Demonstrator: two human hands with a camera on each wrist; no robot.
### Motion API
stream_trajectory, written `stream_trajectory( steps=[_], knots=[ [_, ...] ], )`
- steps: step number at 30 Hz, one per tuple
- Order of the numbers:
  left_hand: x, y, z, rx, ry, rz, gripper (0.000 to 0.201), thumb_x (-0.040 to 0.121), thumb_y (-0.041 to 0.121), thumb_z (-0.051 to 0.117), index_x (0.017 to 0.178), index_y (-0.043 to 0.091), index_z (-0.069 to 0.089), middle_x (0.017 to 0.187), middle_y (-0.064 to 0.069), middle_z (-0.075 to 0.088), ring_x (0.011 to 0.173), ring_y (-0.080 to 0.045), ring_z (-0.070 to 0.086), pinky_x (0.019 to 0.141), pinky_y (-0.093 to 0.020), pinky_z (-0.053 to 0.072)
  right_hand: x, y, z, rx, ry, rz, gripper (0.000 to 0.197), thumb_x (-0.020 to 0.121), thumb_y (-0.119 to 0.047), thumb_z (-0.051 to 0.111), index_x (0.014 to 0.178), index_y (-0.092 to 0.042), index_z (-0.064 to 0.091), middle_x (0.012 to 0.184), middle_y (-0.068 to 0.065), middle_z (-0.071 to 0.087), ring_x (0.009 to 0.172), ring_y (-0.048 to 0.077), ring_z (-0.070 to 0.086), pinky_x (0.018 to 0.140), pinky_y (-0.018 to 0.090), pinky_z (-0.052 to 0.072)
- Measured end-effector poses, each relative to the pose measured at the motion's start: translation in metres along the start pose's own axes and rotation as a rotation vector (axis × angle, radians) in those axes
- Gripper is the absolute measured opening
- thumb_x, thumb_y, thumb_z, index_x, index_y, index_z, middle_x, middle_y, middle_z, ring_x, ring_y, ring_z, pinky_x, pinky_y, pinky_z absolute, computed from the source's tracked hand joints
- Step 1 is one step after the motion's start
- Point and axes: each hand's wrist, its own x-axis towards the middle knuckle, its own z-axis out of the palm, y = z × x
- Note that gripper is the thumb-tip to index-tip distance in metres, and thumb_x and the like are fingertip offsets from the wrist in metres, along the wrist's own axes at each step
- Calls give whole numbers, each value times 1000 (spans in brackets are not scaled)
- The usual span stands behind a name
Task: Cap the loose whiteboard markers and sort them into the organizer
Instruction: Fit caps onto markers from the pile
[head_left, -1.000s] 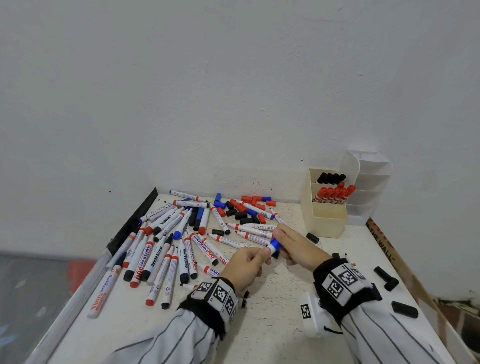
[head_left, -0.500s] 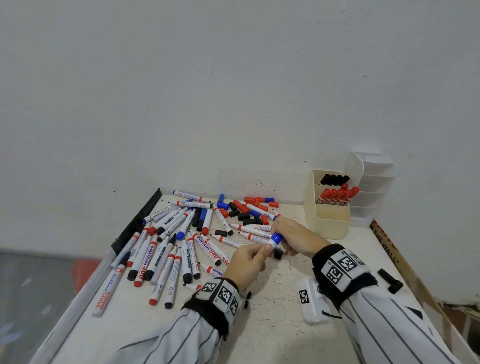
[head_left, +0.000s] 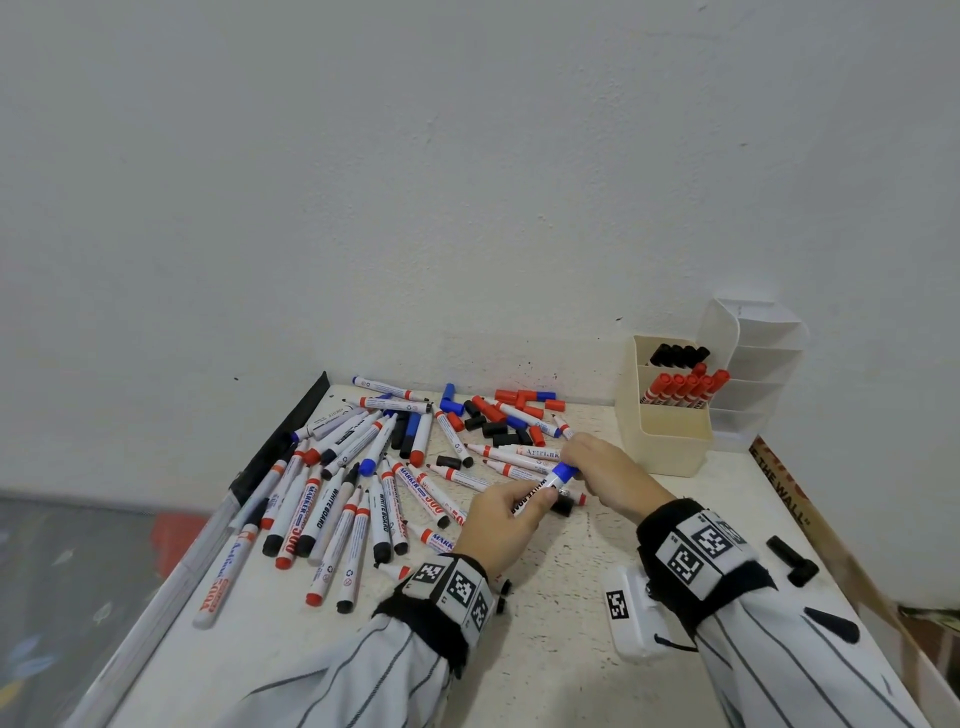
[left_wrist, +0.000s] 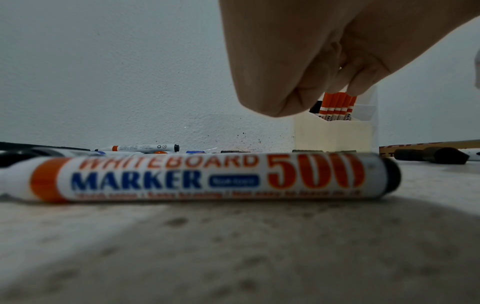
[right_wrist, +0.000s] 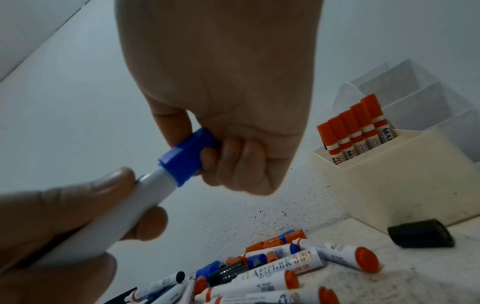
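Observation:
I hold one white whiteboard marker between both hands above the table. My left hand grips its barrel. My right hand pinches the blue cap sitting on the marker's end; in the right wrist view the blue cap is curled in by thumb and fingers. The cream organizer stands at the back right, with red-capped markers in one compartment and black-capped ones behind. A heap of loose markers and loose caps covers the table's left and middle.
A clear tiered holder stands behind the organizer. Loose black caps lie at the right near a cardboard edge. A red marker lies just in front of my left wrist. The wall runs along the table's back.
The hands have stayed near the same spot; the blue cap now sits on the marker's end and both hands lifted slightly toward the pile.

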Motion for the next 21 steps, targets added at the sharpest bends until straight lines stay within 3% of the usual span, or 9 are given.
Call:
stream_trajectory(
  steps=[4, 7, 11, 16, 20, 21],
  knots=[
    [2, -1, 0, -41, 33, -10, 27, 92, 37, 53, 67, 26, 58, 47, 13, 43, 49, -3, 38, 57, -25, 34, 3, -3, -2, 132, 24, 8, 20, 93, -13, 37, 80, -20, 51, 74, -3, 44, 63, 8, 37, 56, 20, 26],
    [1, -1, 0, -35, 59, -1, 22, 91, 37, 56, 69, 34, 60, 49, 12, 45, 50, -2, 40, 58, -24, 36, 2, -7, 1, 72, 59, 26, 30, 98, -27, 33, 75, -20, 49, 73, -1, 46, 64, 10, 39, 59, 23, 30],
    [0, -1, -2, -17, 90, 26, 19, 88, 33, 61, 84, 17, 70, 55, 8, 52, 50, -1, 45, 58, -19, 40, -1, -4, 4, -165, 131, 48, 45, 99, -46, 23, 72, -19, 48, 67, -1, 47, 62, 11, 42, 62, 28, 34],
    [-1, 0, -1, 35, 98, 70, 18, 90, 33, 58, 93, 21, 71, 52, 12, 50, 53, -2, 44, 57, -18, 36, -4, -2, 8, -75, 173, 42, 44, 99, -36, 33, 60, -17, 38, 57, -1, 34, 51, 10, 31, 52, 25, 26],
    [-3, 1, -1, 83, 158, 100, 31, 90, 33, 57, 116, 19, 66, 77, 0, 69, 70, -12, 56, 67, -26, 46, -1, -6, 13, -8, 203, 68, 42, 98, -32, 36, 59, -17, 37, 56, -1, 32, 49, 10, 29, 50, 24, 25],
    [-4, 1, -1, 88, 169, 106, 32, 90, 32, 57, 119, 19, 64, 78, 3, 69, 71, -9, 57, 67, -24, 46, 0, -7, 14, 4, 206, 75, 41, 98, -31, 37, 59, -17, 38, 56, -1, 32, 50, 10, 30, 50, 24, 26]
  ],
)
